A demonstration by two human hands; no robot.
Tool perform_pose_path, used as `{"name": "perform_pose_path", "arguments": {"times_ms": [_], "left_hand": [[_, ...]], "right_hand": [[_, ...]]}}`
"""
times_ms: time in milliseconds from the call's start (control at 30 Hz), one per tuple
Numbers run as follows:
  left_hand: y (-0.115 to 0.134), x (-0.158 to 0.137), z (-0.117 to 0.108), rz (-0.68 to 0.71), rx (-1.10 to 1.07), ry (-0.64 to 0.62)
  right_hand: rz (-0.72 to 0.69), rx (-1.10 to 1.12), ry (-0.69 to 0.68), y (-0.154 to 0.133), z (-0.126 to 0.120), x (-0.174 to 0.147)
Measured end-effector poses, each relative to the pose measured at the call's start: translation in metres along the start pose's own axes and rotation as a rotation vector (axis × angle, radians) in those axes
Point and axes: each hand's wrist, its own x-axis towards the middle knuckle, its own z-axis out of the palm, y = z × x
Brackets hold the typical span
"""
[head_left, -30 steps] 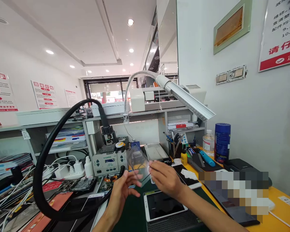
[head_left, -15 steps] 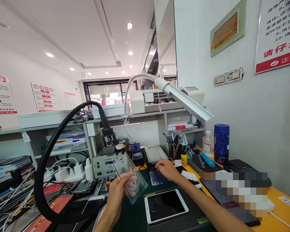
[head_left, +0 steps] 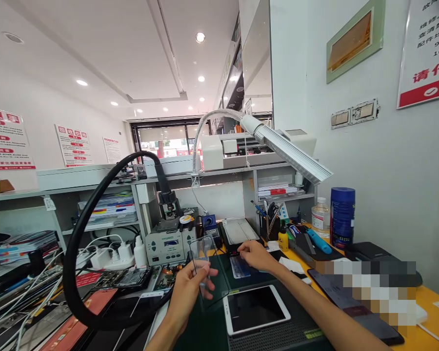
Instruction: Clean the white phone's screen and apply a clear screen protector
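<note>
My left hand [head_left: 192, 285] is closed on one edge of a clear screen protector [head_left: 216, 279], a thin see-through sheet with rounded corners. The sheet is held up tilted, and some of my fingers show through it. My right hand [head_left: 256, 255] reaches to the front edge of a dark box with a pale flat top [head_left: 239, 230]. Its fingers are curled together there; whatever they touch or pinch is hidden. Below the hands, a white phone [head_left: 256, 309] with a dark screen lies face up on a black perforated mat. A blue card [head_left: 240, 267] lies under the right hand.
A thick black hose [head_left: 71, 273] loops across the left side from a grey control unit [head_left: 171, 248]. Phone parts and cables crowd the left. Bottles, a yellow one [head_left: 283, 240] among them, and a dark blue canister [head_left: 342, 217] stand right. A lamp [head_left: 292, 153] hangs above.
The left hand has turned the clear screen protector more upright. The right hand stays at the box's front edge. The whole view has shifted slightly.
</note>
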Motion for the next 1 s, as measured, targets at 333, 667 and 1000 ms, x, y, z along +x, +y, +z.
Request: {"name": "perform_pose_path", "arguments": {"times_ms": [333, 667, 1000], "left_hand": [[0.0, -0.004, 0.003, 0.008, 0.009, -0.076], [-0.001, -0.001, -0.001, -0.089, -0.184, -0.116], [0.005, 0.002, -0.004, -0.176, -0.422, 0.031]], "right_hand": [[-0.076, 0.386, -0.224, -0.061, 0.016, -0.045], [-0.068, 0.512, -0.134, -0.062, 0.015, -0.053], [-0.023, 0.677, -0.278, -0.073, 0.005, -0.068]]}}
